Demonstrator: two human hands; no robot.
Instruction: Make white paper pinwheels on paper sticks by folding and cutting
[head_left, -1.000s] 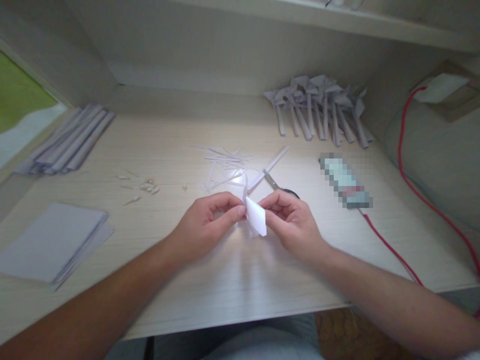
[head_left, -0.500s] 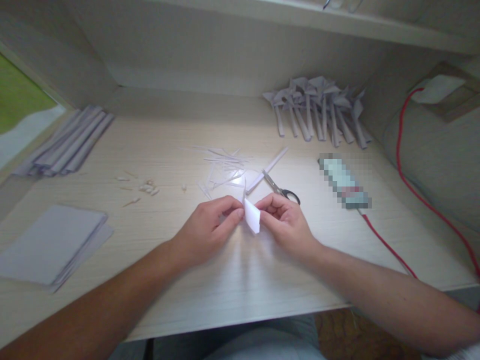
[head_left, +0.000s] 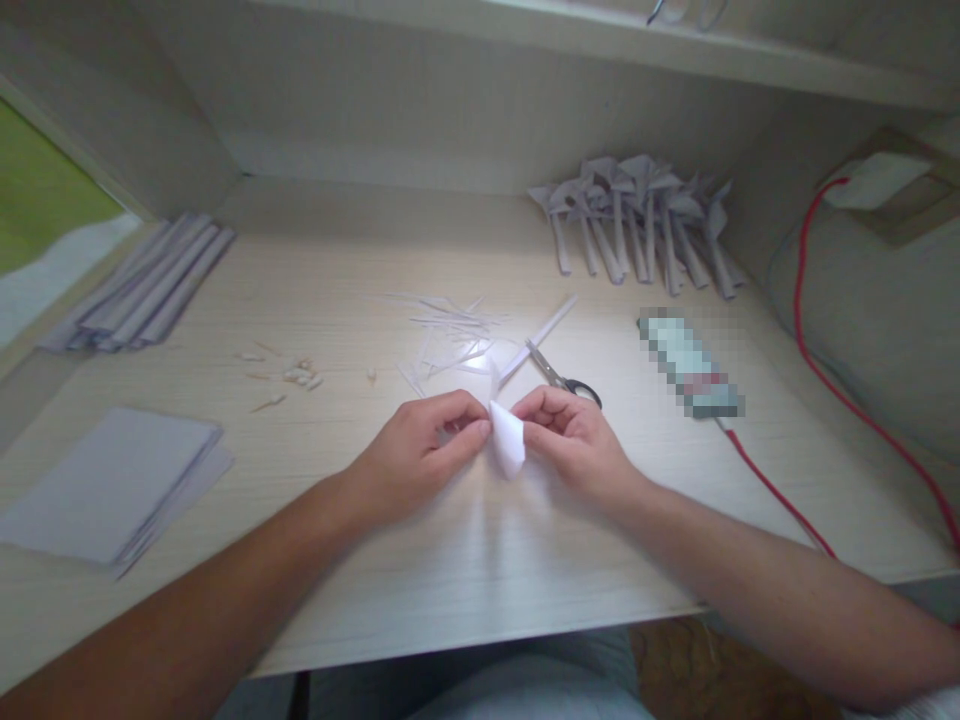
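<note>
A small folded piece of white paper (head_left: 508,440) is held between both hands above the front middle of the desk. My left hand (head_left: 424,445) pinches its left edge between thumb and fingers. On the other side, my right hand (head_left: 570,440) pinches the right edge, fingers curled. A thin flap of the paper stands up at the back. Just beyond my right hand lies a pair of scissors (head_left: 559,377) with dark handles, beside a folded paper strip (head_left: 540,335). Thin paper offcuts (head_left: 454,320) are scattered behind the held paper.
Paper pinwheels on rolled sticks (head_left: 637,210) lie at the back right. Rolled paper tubes (head_left: 150,285) are at the left, near a stack of paper sheets (head_left: 120,485). Small cotton-tipped stick pieces (head_left: 300,374) lie left of centre. A blurred-out phone (head_left: 686,360) has a red cable (head_left: 780,492).
The held paper has opened slightly into a rounder, curved shape, and its rear flap looks wider. Both hands stay almost in place. The view has shifted a little.
</note>
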